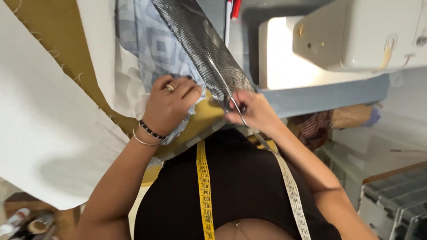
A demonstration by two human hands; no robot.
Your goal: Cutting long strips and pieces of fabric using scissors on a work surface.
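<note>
head view, left hands point(169, 106) flat on patterned cloth point(155, 44), right hands point(251, 111) gripping scissors point(227, 89)

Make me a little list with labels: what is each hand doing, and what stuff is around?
left hand: left hand presses down on pale blue patterned fabric
right hand: right hand works metal scissors into a shiny dark mesh fabric strip
surface: mustard-yellow table
nearby: white sewing machine, large white cloth
worn: yellow measuring tape round the neck
</note>
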